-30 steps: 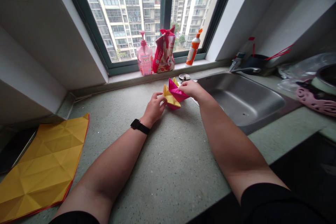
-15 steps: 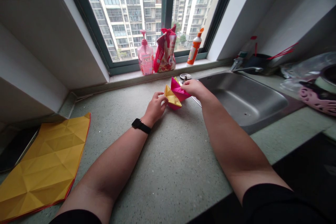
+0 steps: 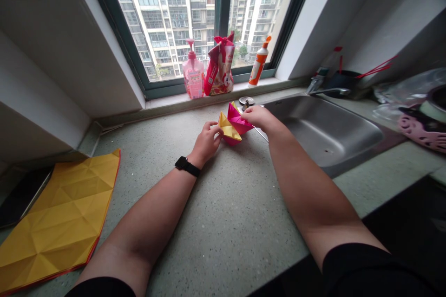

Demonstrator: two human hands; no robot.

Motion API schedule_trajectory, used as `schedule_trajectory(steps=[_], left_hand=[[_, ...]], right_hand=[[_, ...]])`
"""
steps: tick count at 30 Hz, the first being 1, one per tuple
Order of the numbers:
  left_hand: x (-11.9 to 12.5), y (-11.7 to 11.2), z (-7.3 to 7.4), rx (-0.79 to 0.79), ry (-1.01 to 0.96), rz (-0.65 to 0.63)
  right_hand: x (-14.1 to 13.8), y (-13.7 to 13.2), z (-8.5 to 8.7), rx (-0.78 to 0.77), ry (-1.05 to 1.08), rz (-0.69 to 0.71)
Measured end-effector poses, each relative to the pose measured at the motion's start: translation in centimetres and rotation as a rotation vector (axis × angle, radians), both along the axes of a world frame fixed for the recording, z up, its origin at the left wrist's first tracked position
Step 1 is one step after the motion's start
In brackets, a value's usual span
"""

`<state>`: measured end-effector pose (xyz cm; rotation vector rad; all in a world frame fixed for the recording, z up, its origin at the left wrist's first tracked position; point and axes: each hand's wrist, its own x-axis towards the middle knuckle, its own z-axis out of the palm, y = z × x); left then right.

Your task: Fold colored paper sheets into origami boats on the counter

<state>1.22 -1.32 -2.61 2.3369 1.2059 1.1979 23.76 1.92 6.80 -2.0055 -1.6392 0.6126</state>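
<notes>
Two folded paper boats rest side by side on the speckled counter [image 3: 223, 222], near the sink's left edge. The nearer paper boat [image 3: 230, 133] is yellow inside and pink outside; my left hand [image 3: 207, 141] pinches its left end. Behind it to the right, a magenta paper boat [image 3: 239, 123] shows a little yellow at its back. My right hand [image 3: 258, 118] has its fingers closed on that boat's right side, and the fingertips are partly hidden. The boats touch or nearly touch.
A creased yellow paper sheet [image 3: 66, 213] with a red edge lies at left over a dark flat object [image 3: 24, 190]. A pump bottle [image 3: 193, 74], a red bag [image 3: 220, 67] and an orange bottle [image 3: 258, 62] line the windowsill. The steel sink [image 3: 324, 125] is at right.
</notes>
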Motion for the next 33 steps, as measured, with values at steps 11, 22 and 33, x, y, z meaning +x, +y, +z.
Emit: schedule_trajectory(steps=[11, 22, 33], left_hand=[[0.1, 0.0, 0.1, -0.004, 0.004, -0.007], [0.1, -0.2, 0.2, -0.003, -0.006, -0.006], [0.1, -0.4, 0.4, -0.029, -0.006, 0.01]], right_hand=[[-0.5, -0.4, 0.1, 0.011, 0.093, 0.029], [-0.7, -0.3, -0.3, -0.004, 0.263, 0.138], [0.3, -0.3, -0.2, 0.0, 0.246, 0.157]])
